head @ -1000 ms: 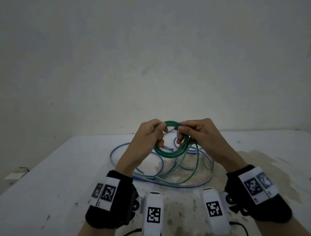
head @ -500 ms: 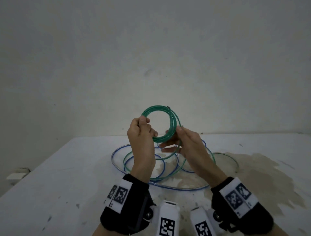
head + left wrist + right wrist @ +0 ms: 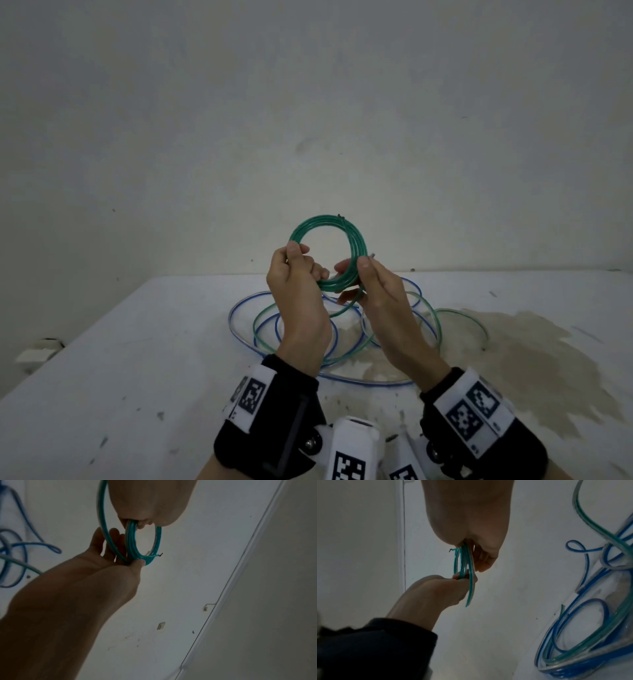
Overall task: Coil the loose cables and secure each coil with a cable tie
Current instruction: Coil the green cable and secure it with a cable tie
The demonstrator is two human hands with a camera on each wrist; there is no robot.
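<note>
**Green coil held upright at frame centre**

The left hand point(image 3: 297, 284) pinches the green cable coil point(image 3: 329, 251) at its left side. The right hand point(image 3: 378, 291) pinches its right side, thumb on the strands. Below, loose green cable and a blue cable point(image 3: 239, 305) sprawl on the white tabletop point(image 3: 120, 359).
</note>
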